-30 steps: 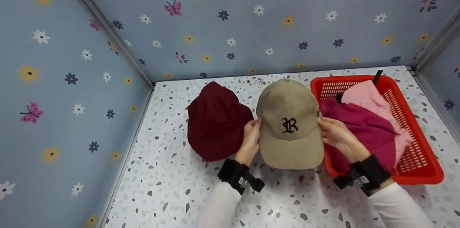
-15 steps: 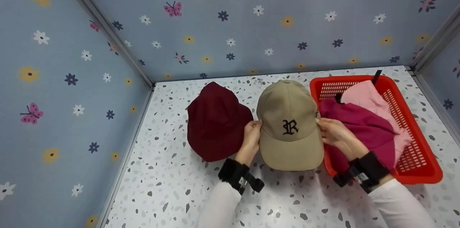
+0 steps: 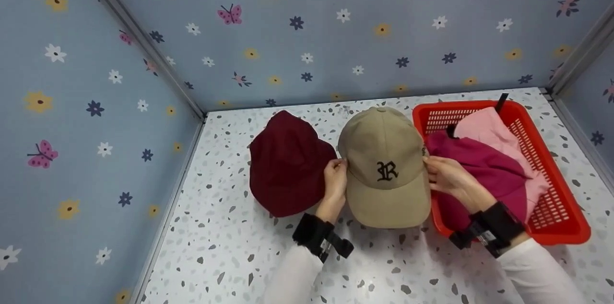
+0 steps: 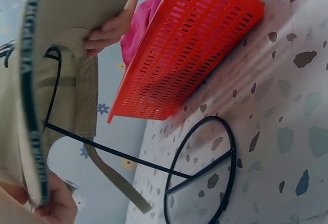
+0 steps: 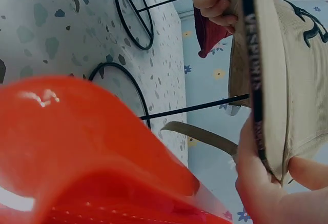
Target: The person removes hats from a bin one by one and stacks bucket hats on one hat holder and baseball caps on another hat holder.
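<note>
A beige baseball cap [image 3: 386, 150] with a black embroidered letter faces forward in the head view. My left hand [image 3: 336, 181] pinches its left side where the brim meets the crown. On the opposite side, my right hand [image 3: 451, 179] pinches the same edge. Beneath the cap, the left wrist view shows a black wire stand [image 4: 123, 157] with a round base, its upper part inside the crown. The cap's back strap [image 4: 115, 180] hangs loose. Left of my left hand, a maroon cap [image 3: 288, 169] is perched on another wire stand [image 5: 136, 16], visible in the right wrist view.
Close on the right stands a red plastic basket [image 3: 559, 165] holding a magenta cap [image 3: 484, 165] and a pink cap [image 3: 489, 124]; my right forearm passes over its near-left edge. Flower-patterned panels [image 3: 345, 35] enclose the speckled tabletop [image 3: 216, 241] at the back and sides.
Both hands keep their hold on the beige cap. Its crown has shifted very slightly left and its letter sits a touch lower. The maroon cap and basket stay in place.
</note>
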The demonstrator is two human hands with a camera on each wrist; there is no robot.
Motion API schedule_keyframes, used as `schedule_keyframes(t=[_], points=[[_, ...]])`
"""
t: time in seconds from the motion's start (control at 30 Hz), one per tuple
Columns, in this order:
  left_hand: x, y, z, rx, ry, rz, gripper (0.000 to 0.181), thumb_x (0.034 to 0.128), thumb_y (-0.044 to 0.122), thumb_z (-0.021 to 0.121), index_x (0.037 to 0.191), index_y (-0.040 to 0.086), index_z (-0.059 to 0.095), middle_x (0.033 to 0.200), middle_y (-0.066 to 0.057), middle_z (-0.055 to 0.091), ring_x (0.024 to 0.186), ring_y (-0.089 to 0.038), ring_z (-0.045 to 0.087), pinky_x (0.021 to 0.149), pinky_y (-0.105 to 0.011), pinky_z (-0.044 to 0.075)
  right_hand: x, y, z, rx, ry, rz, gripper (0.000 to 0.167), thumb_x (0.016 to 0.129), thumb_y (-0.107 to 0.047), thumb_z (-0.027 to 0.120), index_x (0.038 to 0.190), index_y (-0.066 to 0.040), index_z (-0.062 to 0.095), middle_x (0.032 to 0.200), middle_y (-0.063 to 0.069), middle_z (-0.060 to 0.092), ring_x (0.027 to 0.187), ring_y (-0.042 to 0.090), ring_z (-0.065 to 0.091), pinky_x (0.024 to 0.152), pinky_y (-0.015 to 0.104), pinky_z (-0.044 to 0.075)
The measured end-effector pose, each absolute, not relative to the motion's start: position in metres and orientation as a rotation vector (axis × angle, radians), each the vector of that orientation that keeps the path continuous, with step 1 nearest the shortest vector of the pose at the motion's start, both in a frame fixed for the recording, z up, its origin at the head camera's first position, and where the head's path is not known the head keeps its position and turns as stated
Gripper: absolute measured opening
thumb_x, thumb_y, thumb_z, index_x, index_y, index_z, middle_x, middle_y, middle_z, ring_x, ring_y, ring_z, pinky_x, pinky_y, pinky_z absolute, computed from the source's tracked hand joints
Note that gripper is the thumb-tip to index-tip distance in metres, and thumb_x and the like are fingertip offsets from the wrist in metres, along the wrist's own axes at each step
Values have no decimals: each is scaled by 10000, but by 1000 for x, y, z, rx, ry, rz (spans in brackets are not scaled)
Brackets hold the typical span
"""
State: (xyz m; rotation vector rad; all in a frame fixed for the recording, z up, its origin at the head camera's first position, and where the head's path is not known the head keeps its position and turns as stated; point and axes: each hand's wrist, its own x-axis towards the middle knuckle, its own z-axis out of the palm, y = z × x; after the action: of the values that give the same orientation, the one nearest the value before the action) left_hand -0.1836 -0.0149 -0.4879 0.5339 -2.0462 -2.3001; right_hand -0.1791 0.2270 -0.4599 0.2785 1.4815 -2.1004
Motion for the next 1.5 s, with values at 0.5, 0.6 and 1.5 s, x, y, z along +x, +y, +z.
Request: schedule_keyframes(t=[0.5,0.6,1.5], points=[[-178,-16,-489,500,-2100,-2197,200,861,27,460,1027,-59,531,895,-111,563,819,-179,516,714,-245,415,-174,227,-455,297,1802,-1994,230,891,-264,525,1015,-77,474,813,-46,580,766,91,579,708,265,493],[-176,-15,-490,481,-2106,-2174,227,848,15,460,1047,-67,530,896,-112,561,823,-178,511,714,-240,413,-173,225,-454,283,1823,-2004,255,902,-253,505,1051,-54,451,830,-42,563,778,93,571,725,267,484],[-146,-14,-488,257,-1993,-2037,257,820,-48,494,1070,-105,497,1089,-244,519,1017,-366,491,870,-359,425,-163,231,-445,190,2151,-1895,530,935,-234,425,1340,71,270,1282,225,404,988,53,536,905,261,415]])
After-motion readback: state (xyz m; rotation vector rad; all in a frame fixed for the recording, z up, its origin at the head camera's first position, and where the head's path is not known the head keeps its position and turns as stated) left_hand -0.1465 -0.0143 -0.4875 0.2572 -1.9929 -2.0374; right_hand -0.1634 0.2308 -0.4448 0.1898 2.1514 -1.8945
